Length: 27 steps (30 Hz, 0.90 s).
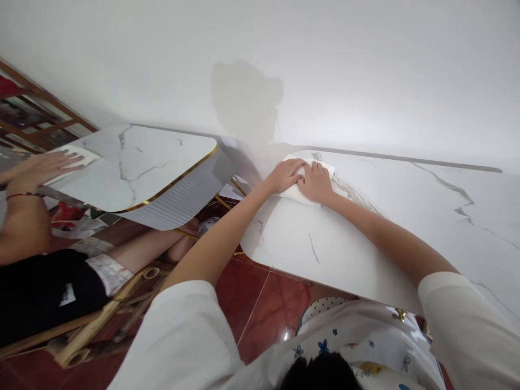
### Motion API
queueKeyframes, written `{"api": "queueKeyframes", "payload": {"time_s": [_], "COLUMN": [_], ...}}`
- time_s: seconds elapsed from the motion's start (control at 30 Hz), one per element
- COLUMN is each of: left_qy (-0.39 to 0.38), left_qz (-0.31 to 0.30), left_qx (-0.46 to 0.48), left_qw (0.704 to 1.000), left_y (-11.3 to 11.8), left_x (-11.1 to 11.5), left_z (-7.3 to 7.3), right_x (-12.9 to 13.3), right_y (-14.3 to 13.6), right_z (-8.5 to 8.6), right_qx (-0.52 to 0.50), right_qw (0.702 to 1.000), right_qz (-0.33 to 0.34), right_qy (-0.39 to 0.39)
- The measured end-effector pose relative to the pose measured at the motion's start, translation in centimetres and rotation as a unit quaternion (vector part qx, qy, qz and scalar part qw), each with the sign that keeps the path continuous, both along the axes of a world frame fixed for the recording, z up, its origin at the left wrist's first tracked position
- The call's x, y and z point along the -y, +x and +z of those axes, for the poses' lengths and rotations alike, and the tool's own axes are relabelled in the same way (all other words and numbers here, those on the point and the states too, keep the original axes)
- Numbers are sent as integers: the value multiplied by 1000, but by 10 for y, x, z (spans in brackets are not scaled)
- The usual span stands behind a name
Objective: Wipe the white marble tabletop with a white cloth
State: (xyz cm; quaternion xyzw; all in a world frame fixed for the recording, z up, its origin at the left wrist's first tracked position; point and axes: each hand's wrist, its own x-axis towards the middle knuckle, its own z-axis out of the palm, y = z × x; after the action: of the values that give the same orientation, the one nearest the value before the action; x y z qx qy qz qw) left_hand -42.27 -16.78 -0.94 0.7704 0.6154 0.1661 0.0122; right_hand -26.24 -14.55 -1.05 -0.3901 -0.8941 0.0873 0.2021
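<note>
Near the wall-side left corner of a white marble-patterned table [406, 206], a white cloth [298, 193] lies under both of my hands. My left hand [285, 176] rests on its left part, fingers pointing right and pressed together on the cloth. Beside it, my right hand [316, 182] lies flat on the cloth with its fingers a little apart. The fingertips of my two hands almost touch. The underside of the cloth is hidden.
At the left, a second marble-patterned table [162, 162] has a gold edge and ribbed side. Another person's hand [51, 167] presses a white cloth [83, 156] there. That person sits on a wooden chair [97, 333]. A white wall [365, 70] stands behind both tables.
</note>
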Motion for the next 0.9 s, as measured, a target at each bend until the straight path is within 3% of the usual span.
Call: {"api": "queueKeyframes", "payload": {"time_s": [0.3, 0.5, 0.9], "left_qy": [-1, 10, 5], "left_qz": [17, 34, 27], "left_qx": [1, 16, 13], "left_qw": [1000, 999, 1000], "left_y": [1, 0, 2], "left_x": [-46, -72, -71], "left_z": [0, -2, -1], "right_x": [-56, -75, -78], "right_y": [0, -4, -1], "right_z": [-2, 3, 3], "right_qx": [-4, 28, 43], "right_qw": [1000, 999, 999], "right_qz": [27, 15, 23], "right_qy": [-11, -20, -18]}}
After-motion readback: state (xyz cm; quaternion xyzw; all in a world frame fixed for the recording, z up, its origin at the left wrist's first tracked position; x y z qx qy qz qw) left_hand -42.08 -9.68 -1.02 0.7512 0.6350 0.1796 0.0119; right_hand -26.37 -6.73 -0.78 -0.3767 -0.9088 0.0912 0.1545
